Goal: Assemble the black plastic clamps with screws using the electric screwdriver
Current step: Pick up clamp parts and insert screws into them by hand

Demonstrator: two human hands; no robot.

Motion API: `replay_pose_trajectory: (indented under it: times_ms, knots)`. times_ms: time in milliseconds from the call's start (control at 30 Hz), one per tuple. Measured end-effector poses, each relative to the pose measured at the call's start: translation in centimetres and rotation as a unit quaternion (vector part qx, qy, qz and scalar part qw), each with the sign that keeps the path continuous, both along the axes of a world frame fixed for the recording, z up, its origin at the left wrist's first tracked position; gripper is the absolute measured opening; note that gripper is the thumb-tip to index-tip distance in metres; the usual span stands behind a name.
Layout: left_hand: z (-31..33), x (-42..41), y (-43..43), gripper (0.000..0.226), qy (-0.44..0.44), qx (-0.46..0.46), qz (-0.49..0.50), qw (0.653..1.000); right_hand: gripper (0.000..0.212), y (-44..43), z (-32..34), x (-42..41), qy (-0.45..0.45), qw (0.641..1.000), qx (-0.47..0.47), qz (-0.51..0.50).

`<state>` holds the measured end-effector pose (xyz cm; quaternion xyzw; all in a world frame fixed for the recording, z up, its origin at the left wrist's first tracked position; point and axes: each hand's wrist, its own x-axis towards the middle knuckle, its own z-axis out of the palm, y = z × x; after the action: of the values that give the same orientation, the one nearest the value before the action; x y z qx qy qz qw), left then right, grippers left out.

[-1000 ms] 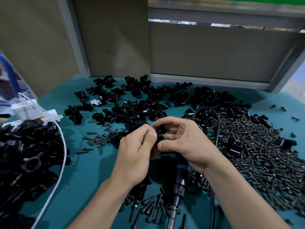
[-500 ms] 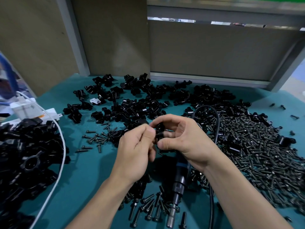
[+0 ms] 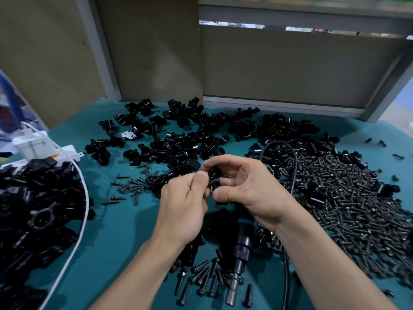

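Note:
My right hand (image 3: 243, 186) grips a small black plastic clamp (image 3: 214, 175) between thumb and fingers above the teal table. My left hand (image 3: 185, 202) sits right beside it, thumb and forefinger pinched at the clamp's left side; what they pinch is too small to make out. The electric screwdriver (image 3: 242, 247) lies on the table under my right wrist, its bit pointing toward me, its black cable (image 3: 290, 157) looping back over the screws. Loose black clamps (image 3: 178, 139) are strewn across the far table.
A big heap of dark screws (image 3: 348, 204) covers the right side. Smaller groups of screws lie left of my hands (image 3: 129, 186) and near the front edge (image 3: 201, 280). A pile of black parts (image 3: 33, 209) with a white cable (image 3: 82, 193) fills the left.
Both hands stayed together at the clamp with only slight finger shifts. The screwdriver has not moved.

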<state>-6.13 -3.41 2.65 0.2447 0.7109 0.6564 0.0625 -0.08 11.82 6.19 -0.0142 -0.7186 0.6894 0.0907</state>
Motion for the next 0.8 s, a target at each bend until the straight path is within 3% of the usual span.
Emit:
replay_pose_trajectory:
  times_ms: [100,200,267,333,467,567,667,800]
  knots:
    - [0.28,-0.18,0.32,0.067,-0.089,-0.002,0.0,0.996,0.055,0.04,0.04,0.02,0.006,1.0,0.028,0.006]
    - [0.19,-0.31,-0.01,0.068,-0.071,-0.036,-0.002,0.997,0.054,0.15,-0.05,0.05,0.002,1.0,0.006,-0.005]
    - [0.07,-0.19,-0.25,0.055,-0.013,-0.031,0.009,0.999,0.051,0.2,-0.13,0.05,-0.001,1.0,-0.023,-0.018]
    - [0.13,-0.04,-0.31,0.028,0.032,0.004,0.013,0.999,0.049,0.16,-0.13,0.04,-0.002,0.999,-0.033,-0.024]
    - [0.42,-0.42,-0.04,0.005,0.008,0.045,-0.015,0.999,0.048,0.09,-0.22,0.05,0.0,0.999,-0.045,-0.021]
    - [0.24,-0.56,0.03,0.029,-0.014,0.031,-0.026,0.999,0.049,0.05,-0.23,0.04,0.006,0.999,-0.031,-0.031]
    - [-0.08,-0.04,0.29,0.054,0.011,-0.043,0.018,0.999,0.053,-0.26,-0.26,-0.14,0.011,0.999,0.032,-0.035]
    - [0.13,-0.13,0.21,0.069,-0.074,-0.049,0.027,0.996,0.055,-0.66,-0.13,-0.23,0.013,0.997,0.078,-0.025]
